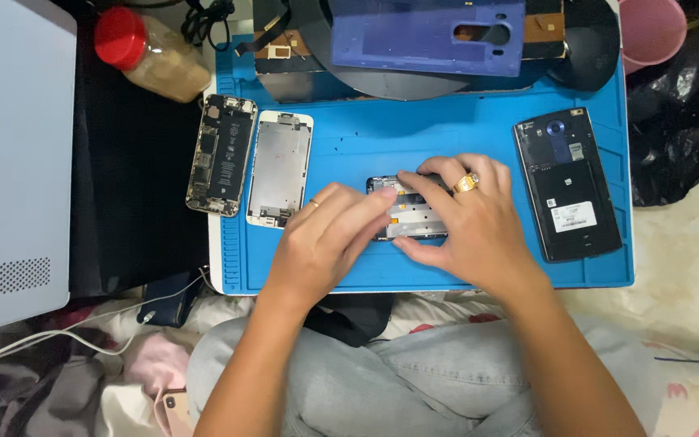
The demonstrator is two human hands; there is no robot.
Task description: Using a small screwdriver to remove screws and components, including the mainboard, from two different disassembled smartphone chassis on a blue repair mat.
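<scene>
Blue rubber covers the work mat (479, 137) where both hands meet over a small phone frame (411, 212), a metal-looking part that lies flat near the middle of the mat, closer to its front edge. The left hand (325, 239) comes in from the lower left with its fingers held together and stretched forward, the fingertips pressing on the upper left corner of the frame. The right hand (467, 222), wearing a gold ring, curls over the frame's right side, its thumb on the lower edge and its fingers on the top edge, so it pinches the part between them. To the left on the mat lie an opened phone body (221, 154) showing its battery and boards, and just beside it a white screen panel (280, 168) face down. To the right, well apart from the hands, lies a dark phone without its back (566, 184). At the far edge of the mat sits a blue back cover (426, 32) on a dark box. A jar with a red lid (151, 55) lies off the mat at the upper left.
</scene>
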